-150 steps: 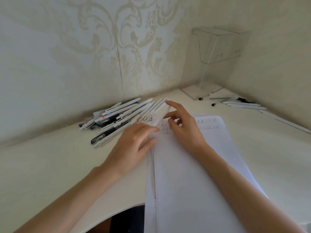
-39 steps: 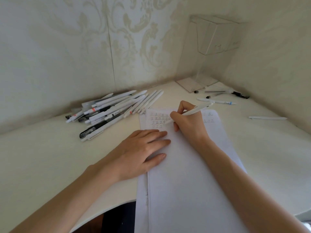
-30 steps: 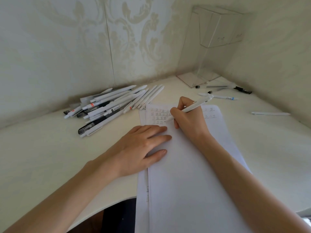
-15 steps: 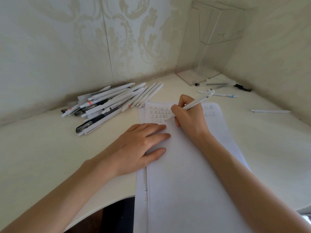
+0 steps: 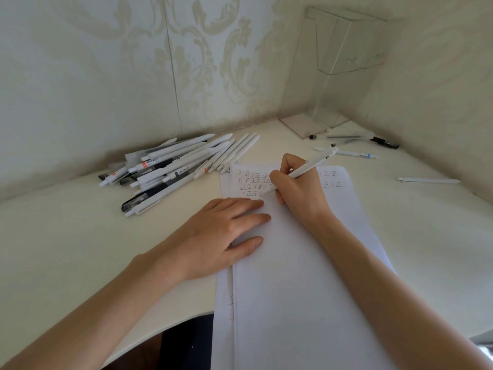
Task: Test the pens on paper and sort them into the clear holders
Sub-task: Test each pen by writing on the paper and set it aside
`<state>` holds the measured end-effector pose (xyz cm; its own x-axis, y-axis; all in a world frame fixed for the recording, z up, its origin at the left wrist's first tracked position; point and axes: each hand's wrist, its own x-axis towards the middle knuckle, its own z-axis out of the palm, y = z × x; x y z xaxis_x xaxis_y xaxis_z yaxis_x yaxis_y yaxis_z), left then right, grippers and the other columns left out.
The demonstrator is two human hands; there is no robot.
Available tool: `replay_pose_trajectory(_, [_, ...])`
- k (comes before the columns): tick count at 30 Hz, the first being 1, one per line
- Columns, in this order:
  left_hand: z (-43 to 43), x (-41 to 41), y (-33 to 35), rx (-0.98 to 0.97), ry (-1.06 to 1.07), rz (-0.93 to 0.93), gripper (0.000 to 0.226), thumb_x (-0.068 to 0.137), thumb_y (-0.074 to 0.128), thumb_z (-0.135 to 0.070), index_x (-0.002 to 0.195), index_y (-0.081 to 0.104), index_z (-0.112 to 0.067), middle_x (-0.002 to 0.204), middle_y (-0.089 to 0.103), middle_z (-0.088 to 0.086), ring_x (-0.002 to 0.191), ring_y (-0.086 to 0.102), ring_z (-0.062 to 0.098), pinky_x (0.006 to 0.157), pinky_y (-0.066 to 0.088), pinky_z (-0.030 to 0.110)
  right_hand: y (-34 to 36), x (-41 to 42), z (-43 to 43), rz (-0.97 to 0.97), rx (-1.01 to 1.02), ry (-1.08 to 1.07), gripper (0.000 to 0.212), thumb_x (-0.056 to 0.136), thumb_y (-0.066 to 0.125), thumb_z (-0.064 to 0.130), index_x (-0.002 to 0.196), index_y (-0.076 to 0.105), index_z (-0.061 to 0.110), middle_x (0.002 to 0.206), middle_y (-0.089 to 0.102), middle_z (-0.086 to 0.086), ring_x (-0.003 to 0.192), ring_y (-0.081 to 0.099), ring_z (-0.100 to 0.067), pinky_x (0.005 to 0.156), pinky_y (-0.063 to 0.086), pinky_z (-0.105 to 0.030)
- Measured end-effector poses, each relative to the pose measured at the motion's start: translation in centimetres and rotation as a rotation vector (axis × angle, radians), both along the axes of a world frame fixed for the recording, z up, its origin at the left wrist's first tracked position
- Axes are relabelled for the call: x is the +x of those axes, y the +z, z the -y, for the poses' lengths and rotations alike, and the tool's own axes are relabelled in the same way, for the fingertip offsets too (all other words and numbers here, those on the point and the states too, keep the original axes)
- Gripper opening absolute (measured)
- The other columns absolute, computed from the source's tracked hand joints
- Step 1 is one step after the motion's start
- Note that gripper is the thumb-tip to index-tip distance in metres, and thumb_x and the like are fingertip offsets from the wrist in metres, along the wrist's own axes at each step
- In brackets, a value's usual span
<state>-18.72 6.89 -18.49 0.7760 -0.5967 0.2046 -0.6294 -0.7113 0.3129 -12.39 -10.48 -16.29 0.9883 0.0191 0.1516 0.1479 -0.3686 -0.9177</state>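
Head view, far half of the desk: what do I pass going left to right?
Pile of pens → right hand gripping a white pen → black pen → lone white pen at the far right.

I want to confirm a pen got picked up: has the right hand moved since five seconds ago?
Yes. The right hand has drawn back from the pen pile toward the person and now grips a white pen on the paper.

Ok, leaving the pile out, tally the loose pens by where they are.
Held pen, in the right hand grip: 1
Pens near holder, in front of the holder: 3 clear, perhaps a fourth, too blurred to tell
Lone pen, far right: 1
Total: at least 5, pile not counted
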Motion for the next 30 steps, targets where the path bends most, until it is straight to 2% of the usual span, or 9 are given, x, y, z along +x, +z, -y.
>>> replay_pose_trajectory(3, [0.0, 0.0, -0.1, -0.02, -0.009, 0.01, 0.052, 0.091, 0.028, -0.051, 0.132, 0.049, -0.027, 0.142, 0.041, -0.005, 0.129, 0.028, 0.007, 0.104, 0.014, 0.016, -0.1, 0.1, 0.2, 0.038, 0.025, -0.047, 0.033, 0.077, 0.053, 0.002, 0.059, 0.029, 0.016, 0.053, 0.03, 0.001, 0.054, 0.029, -0.014, 0.052, 0.025, -0.028])
replay_pose_trajectory(6, [-0.1, 0.0, -0.2, -0.02, -0.006, 0.038, 0.051, 0.091, 0.03, -0.051, 0.131, 0.05, -0.026, 0.14, 0.043, -0.005, 0.128, 0.031, 0.007, 0.105, 0.019, 0.019, 0.1, -0.1, 0.2, 0.04, 0.067, 0.002, 0.028, 0.089, 0.058, 0.016, 0.069, 0.039, 0.013, 0.049, 0.05, -0.006, 0.047, 0.042, -0.01, 0.052, 0.035, -0.021])
replay_pose_trajectory(8, [-0.1, 0.0, 0.0, -0.05, 0.016, 0.076, 0.05, 0.091, 0.034, -0.05, 0.127, 0.054, -0.022, 0.132, 0.051, -0.004, 0.121, 0.038, 0.007, 0.102, 0.023, 0.018, 0.0, -0.2, 0.1, 0.061, 0.055, 0.041, 0.022, 0.089, 0.063, 0.03, 0.079, 0.048, 0.017, 0.058, 0.062, -0.003, 0.055, 0.053, -0.009, 0.057, 0.04, -0.017])
replay_pose_trajectory(10, [-0.3, 0.1, 0.3, -0.158, 0.076, 0.095, 0.053, 0.088, 0.041, -0.054, 0.126, 0.052, -0.019, 0.118, 0.058, -0.006, 0.11, 0.043, 0.004, 0.096, 0.027, 0.014, -0.3, -0.1, 0.1, 0.114, -0.028, 0.074, 0.011, 0.089, 0.065, 0.023, 0.093, 0.055, 0.021, 0.075, 0.065, 0.0, 0.068, 0.058, -0.009, 0.064, 0.042, -0.014])
replay_pose_trajectory(14, [-0.6, 0.0, 1.0, -0.364, 0.13, -0.036, 0.064, 0.075, 0.053, -0.063, 0.131, 0.033, -0.04, 0.104, 0.048, -0.029, 0.099, 0.043, -0.008, 0.089, 0.028, 0.003, -0.5, 0.1, 0.0, 0.133, -0.138, 0.173, 0.04, 0.089, 0.052, 0.0, 0.119, 0.059, 0.026, 0.106, 0.063, 0.002, 0.098, 0.056, -0.01, 0.08, 0.043, -0.017])
replay_pose_trajectory(17, [-0.6, 0.2, 0.9, -0.326, 0.043, 0.022, 0.062, 0.075, 0.055, -0.058, 0.132, 0.042, -0.036, 0.106, 0.045, -0.032, 0.099, 0.038, -0.014, 0.093, 0.024, 0.003, -0.2, -0.1, 0.0, 0.118, -0.075, 0.237, 0.039, 0.089, 0.05, 0.0, 0.116, 0.062, 0.025, 0.099, 0.064, 0.008, 0.095, 0.058, -0.007, 0.079, 0.043, -0.018])
replay_pose_trajectory(22, [-0.7, 0.8, 0.2, -0.361, 0.032, 0.056, 0.046, 0.077, 0.055, -0.055, 0.108, 0.065, -0.022, 0.086, 0.06, -0.009, 0.086, 0.047, -0.002, 0.084, 0.031, 0.007, 0.1, -0.3, -0.1, 0.11, -0.029, 0.294, 0.027, 0.09, 0.058, 0.009, 0.11, 0.066, 0.024, 0.087, 0.06, 0.014, 0.083, 0.054, -0.002, 0.075, 0.041, -0.016])
replay_pose_trajectory(26, [-1.0, 1.1, -0.2, -0.452, 0.082, 0.007, 0.043, 0.072, 0.055, -0.064, 0.101, 0.061, -0.033, 0.08, 0.059, -0.014, 0.085, 0.051, -0.001, 0.078, 0.038, 0.013, 0.2, -0.5, -0.2, 0.101, -0.09, 0.315, 0.024, 0.087, 0.065, 0.019, 0.105, 0.065, 0.035, 0.09, 0.06, 0.015, 0.091, 0.054, -0.002, 0.083, 0.042, -0.02])
replay_pose_trajectory(30, [-0.9, 1.0, -0.3, -0.51, 0.049, 0.004, 0.037, 0.066, 0.067, -0.054, 0.091, 0.071, -0.027, 0.075, 0.057, -0.021, 0.082, 0.052, -0.002, 0.073, 0.044, 0.021, 0.5, -0.9, 0.0, 0.119, -0.125, 0.355, 0.024, 0.085, 0.068, 0.021, 0.108, 0.067, 0.03, 0.089, 0.058, 0.016, 0.09, 0.052, 0.005, 0.082, 0.036, -0.008])
